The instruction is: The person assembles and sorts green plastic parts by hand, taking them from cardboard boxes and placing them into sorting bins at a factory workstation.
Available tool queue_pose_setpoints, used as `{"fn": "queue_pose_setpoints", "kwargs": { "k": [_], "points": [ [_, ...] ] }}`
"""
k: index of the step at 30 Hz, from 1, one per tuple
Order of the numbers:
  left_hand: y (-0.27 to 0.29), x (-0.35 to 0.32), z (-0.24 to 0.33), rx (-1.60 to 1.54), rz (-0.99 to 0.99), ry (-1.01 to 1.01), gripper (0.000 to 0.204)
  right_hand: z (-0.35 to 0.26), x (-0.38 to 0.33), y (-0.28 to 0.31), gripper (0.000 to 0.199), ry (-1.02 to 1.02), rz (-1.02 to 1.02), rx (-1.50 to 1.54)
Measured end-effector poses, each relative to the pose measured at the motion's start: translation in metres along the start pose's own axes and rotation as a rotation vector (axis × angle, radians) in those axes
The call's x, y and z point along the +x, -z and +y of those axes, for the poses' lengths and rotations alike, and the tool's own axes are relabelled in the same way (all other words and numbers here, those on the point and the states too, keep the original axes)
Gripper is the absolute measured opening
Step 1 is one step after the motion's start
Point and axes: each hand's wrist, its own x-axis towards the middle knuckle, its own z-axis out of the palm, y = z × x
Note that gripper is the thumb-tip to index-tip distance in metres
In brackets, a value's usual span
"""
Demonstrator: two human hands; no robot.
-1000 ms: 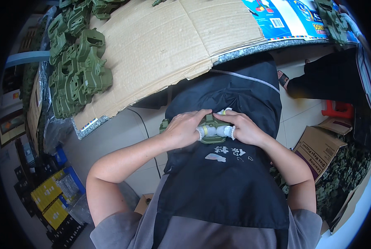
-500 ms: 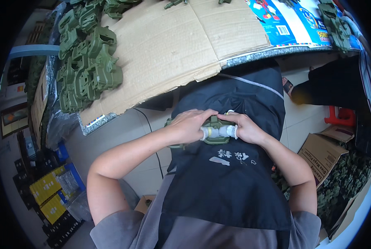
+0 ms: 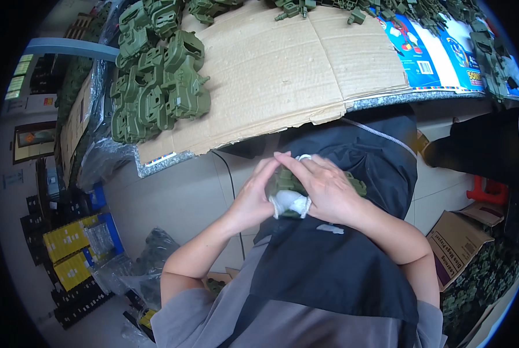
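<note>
At the far left, yellow and blue cartons point(image 3: 73, 252) sit stacked on the floor. Above them, on the left end of the bench point(image 3: 381, 100), a heap of olive-green moulded plastic parts point(image 3: 158, 81) rests on a flattened brown cardboard sheet point(image 3: 282, 64).

Below the bench edge, over a black apron point(image 3: 340, 272), the left hand point(image 3: 258, 191) curls round the left side of a small olive-green plastic piece point(image 3: 285, 184), fingertips arched over its top. A white wrapping or cloth point(image 3: 291, 204) shows under the piece; what it is cannot be told. The right hand point(image 3: 329, 188) lies across the piece from the right, fingers closed on it, hiding most of it. So the piece is clamped between both hands, off the bench, in front of the lap.

Further right, blue and white printed cardboard point(image 3: 439, 55) covers the bench, and an open brown carton point(image 3: 462, 246) stands on the floor.

The likely risk: the piece is held over open floor, so a slipping grip or a part springing loose would probably drop it among the floor clutter.
</note>
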Motion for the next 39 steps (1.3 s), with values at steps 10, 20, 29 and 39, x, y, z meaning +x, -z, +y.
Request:
{"fn": "queue_pose_setpoints", "kwargs": {
  "k": [10,20,29,39],
  "points": [
    [0.004,0.007,0.002,0.054,-0.097,0.024,0.070,0.047,0.002,0.015,0.071,0.054,-0.188,0.538],
    [-0.010,0.051,0.008,-0.632,0.044,-0.211,0.106,0.039,-0.033,0.063,0.070,-0.072,0.431,0.910],
    [-0.040,0.044,0.024,-0.458,-0.034,-0.358,0.067,0.017,-0.064,0.065,0.077,0.403,0.512,0.073],
    [-0.039,0.035,0.060,0.020,-0.193,-0.169,0.084,0.042,-0.099,0.037,0.071,0.122,0.477,0.335]
  ]
}}
